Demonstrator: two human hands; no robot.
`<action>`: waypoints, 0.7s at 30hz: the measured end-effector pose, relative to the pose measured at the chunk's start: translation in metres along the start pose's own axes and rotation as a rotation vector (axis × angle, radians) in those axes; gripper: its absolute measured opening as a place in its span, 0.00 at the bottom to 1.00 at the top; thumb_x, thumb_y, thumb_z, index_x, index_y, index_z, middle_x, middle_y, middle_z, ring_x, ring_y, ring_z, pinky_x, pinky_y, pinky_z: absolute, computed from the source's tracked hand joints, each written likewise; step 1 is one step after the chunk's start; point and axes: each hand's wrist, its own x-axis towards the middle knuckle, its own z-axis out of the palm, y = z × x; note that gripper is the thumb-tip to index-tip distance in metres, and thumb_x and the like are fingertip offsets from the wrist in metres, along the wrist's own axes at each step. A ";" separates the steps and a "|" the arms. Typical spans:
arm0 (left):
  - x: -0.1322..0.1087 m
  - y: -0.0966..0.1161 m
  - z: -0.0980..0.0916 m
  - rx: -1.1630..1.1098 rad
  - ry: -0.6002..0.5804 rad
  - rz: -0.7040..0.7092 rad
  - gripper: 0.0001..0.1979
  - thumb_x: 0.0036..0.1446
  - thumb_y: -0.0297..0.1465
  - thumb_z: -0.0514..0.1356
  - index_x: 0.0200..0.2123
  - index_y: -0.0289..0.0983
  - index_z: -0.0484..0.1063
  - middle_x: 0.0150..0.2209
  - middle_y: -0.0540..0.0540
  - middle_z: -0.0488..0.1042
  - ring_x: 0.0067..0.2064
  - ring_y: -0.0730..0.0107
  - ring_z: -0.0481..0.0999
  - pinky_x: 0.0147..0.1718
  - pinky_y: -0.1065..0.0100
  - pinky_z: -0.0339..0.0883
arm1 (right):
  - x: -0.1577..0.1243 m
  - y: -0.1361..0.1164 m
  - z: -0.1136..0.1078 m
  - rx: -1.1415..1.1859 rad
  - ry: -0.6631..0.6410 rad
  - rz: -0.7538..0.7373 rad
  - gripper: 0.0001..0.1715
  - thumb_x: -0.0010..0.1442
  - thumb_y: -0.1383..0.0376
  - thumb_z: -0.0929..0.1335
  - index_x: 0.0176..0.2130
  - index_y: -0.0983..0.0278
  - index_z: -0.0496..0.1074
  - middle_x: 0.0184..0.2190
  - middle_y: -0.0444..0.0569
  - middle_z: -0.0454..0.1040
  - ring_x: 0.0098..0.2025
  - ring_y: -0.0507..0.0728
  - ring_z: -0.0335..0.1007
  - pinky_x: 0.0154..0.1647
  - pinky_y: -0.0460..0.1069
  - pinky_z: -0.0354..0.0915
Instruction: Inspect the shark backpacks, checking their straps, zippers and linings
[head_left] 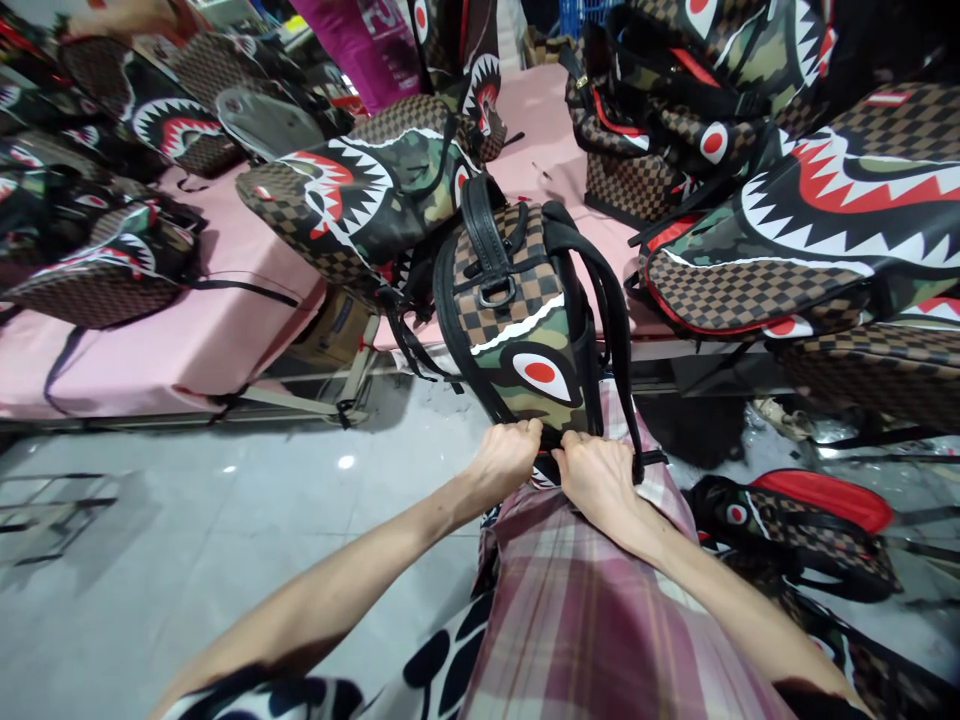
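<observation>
A backpack (536, 330) with brown checks, a camouflage band and a red-and-white eye lies on its front-to-back side between me and the pink table, its black handle pointing away. My left hand (510, 455) is closed on the bag's near edge. Right beside it, my right hand (596, 470) grips the same edge, knuckles up. What the fingertips pinch is hidden under them. Black shoulder straps (611, 300) hang along the bag's right side. Below my hands, a plaid apron (570, 600) covers my lap.
Finished-looking shark-mouth backpacks (352, 200) crowd the pink table (540, 110) ahead, with a large one (847, 220) at right. More bags lie on the left table (247, 290). Several bags (795, 530) sit low at right. A magenta bag (367, 50) stands at the back. Tiled floor (300, 500) shows at left.
</observation>
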 end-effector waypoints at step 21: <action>-0.004 0.005 -0.002 -0.050 0.031 -0.021 0.09 0.55 0.24 0.47 0.37 0.32 0.65 0.33 0.40 0.73 0.34 0.59 0.75 0.29 0.64 0.65 | 0.006 0.003 -0.002 -0.012 -0.039 -0.017 0.12 0.62 0.65 0.59 0.35 0.65 0.70 0.30 0.53 0.76 0.31 0.58 0.74 0.25 0.47 0.59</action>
